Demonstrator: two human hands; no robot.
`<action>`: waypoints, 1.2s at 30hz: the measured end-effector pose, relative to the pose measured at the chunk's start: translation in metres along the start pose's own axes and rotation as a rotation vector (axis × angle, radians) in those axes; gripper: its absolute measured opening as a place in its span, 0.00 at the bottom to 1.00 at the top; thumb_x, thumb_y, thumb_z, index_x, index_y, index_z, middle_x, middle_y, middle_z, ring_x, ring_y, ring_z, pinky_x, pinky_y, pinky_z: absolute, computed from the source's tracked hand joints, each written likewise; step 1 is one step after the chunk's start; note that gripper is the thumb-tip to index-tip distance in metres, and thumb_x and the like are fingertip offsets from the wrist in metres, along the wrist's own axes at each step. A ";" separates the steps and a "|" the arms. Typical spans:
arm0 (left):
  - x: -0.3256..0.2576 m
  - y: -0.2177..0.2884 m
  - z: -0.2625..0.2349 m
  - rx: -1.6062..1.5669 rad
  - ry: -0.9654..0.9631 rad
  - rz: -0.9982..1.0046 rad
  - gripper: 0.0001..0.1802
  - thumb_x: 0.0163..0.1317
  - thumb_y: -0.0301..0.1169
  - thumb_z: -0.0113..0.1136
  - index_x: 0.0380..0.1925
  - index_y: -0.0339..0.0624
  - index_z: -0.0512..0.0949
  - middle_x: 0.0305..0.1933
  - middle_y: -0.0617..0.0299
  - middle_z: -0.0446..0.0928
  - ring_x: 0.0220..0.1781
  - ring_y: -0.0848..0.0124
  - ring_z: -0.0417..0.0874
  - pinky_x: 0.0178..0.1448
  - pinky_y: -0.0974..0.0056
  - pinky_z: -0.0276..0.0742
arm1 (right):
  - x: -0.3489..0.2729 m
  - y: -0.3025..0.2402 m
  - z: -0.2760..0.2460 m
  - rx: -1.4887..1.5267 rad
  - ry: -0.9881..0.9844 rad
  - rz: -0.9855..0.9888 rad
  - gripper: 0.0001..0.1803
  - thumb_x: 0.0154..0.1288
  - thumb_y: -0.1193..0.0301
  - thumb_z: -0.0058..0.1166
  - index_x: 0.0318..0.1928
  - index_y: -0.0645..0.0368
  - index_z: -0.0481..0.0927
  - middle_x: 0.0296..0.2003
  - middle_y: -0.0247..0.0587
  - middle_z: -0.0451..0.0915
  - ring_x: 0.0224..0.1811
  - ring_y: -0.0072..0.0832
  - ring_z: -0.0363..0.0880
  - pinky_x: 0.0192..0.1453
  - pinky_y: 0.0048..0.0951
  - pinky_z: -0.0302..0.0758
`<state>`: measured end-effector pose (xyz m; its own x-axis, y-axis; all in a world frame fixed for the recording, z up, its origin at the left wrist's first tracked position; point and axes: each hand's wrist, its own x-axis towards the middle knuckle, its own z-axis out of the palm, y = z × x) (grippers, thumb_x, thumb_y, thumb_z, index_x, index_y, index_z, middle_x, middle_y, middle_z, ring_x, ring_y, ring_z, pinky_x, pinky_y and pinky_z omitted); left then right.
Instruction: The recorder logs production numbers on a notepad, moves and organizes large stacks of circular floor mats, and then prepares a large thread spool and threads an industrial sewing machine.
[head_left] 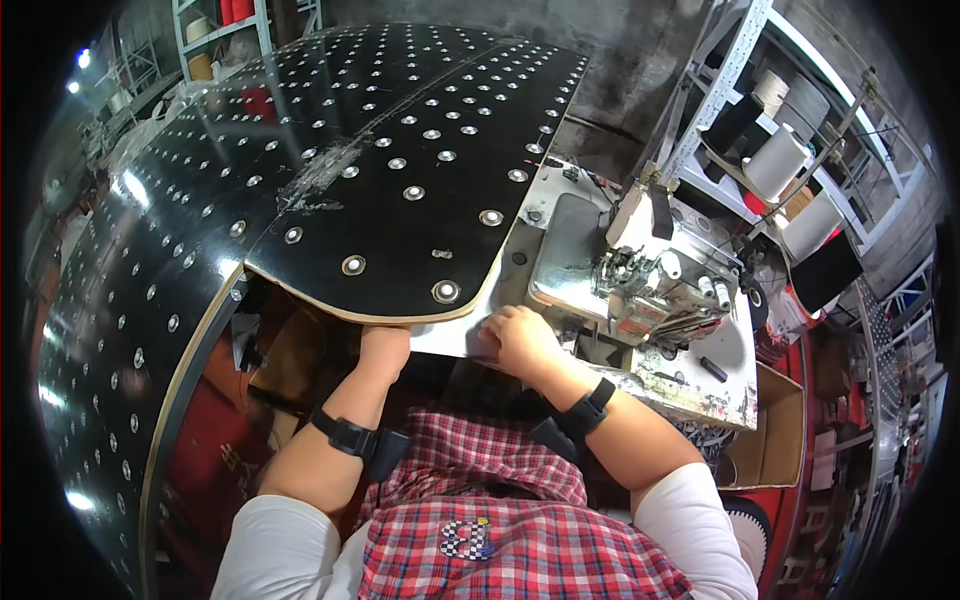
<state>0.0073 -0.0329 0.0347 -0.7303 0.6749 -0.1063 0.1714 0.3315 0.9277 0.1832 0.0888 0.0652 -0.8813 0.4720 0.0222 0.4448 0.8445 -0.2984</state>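
My left hand [386, 347] reaches beneath the rounded front edge of a black board [380, 250] studded with metal rollers. Its fingers are hidden there. Just to the right, my right hand [520, 338] rests at the front edge of a white surface [450, 336], fingers curled inward; whatever they may hold cannot be made out. Beyond that hand, to the right, stands an overlock-type sewing machine [660, 280] with a grey metal plate [568, 250] on its near left side. A small dark cylinder [713, 369] lies on the machine's worn white table.
Thread cones [778, 160] sit on a stand at the upper right, in front of a metal shelf rack [715, 95]. A cardboard box [780, 430] stands below the machine table's right side. Another studded black panel [130, 330] curves down at the left.
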 end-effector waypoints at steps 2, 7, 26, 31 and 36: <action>-0.008 0.002 -0.010 -0.377 -0.068 -0.311 0.21 0.57 0.36 0.56 0.51 0.49 0.67 0.47 0.65 0.72 0.43 0.71 0.72 0.33 0.63 0.72 | 0.010 -0.003 0.002 -0.043 -0.018 -0.004 0.14 0.56 0.70 0.47 0.43 0.60 0.76 0.46 0.49 0.72 0.47 0.43 0.70 0.53 0.37 0.67; 0.002 -0.008 -0.019 -0.656 -0.076 -0.576 0.10 0.58 0.36 0.56 0.39 0.51 0.72 0.36 0.69 0.72 0.32 0.76 0.68 0.26 0.71 0.63 | 0.053 0.014 0.022 -0.218 0.415 -0.168 0.18 0.54 0.72 0.46 0.46 0.65 0.72 0.51 0.48 0.68 0.50 0.43 0.67 0.55 0.37 0.66; -0.016 0.006 0.022 -0.171 -0.469 -0.509 0.15 0.62 0.41 0.46 0.31 0.40 0.72 0.20 0.63 0.70 0.17 0.77 0.66 0.18 0.72 0.62 | 0.086 0.013 0.025 -0.492 0.348 0.131 0.16 0.54 0.68 0.45 0.45 0.52 0.74 0.41 0.37 0.73 0.41 0.36 0.69 0.37 0.39 0.67; -0.063 0.009 0.006 -0.403 -0.530 -0.488 0.13 0.63 0.37 0.44 0.33 0.39 0.72 0.23 0.63 0.71 0.18 0.78 0.66 0.19 0.73 0.62 | 0.060 -0.021 0.001 -0.617 -0.077 0.088 0.14 0.51 0.69 0.49 0.38 0.61 0.77 0.38 0.42 0.73 0.40 0.33 0.72 0.39 0.29 0.72; -0.092 -0.014 -0.001 -0.398 -0.639 -0.557 0.13 0.61 0.35 0.47 0.39 0.38 0.74 0.30 0.62 0.75 0.23 0.76 0.72 0.22 0.72 0.66 | 0.019 -0.030 0.004 -0.635 -0.041 -0.085 0.11 0.51 0.73 0.47 0.36 0.63 0.76 0.34 0.42 0.72 0.35 0.33 0.75 0.34 0.27 0.75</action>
<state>0.0718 -0.1004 0.0316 -0.1167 0.7604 -0.6388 -0.4188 0.5456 0.7259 0.1527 0.0715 0.0710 -0.9174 0.3975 -0.0197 0.3700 0.8699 0.3261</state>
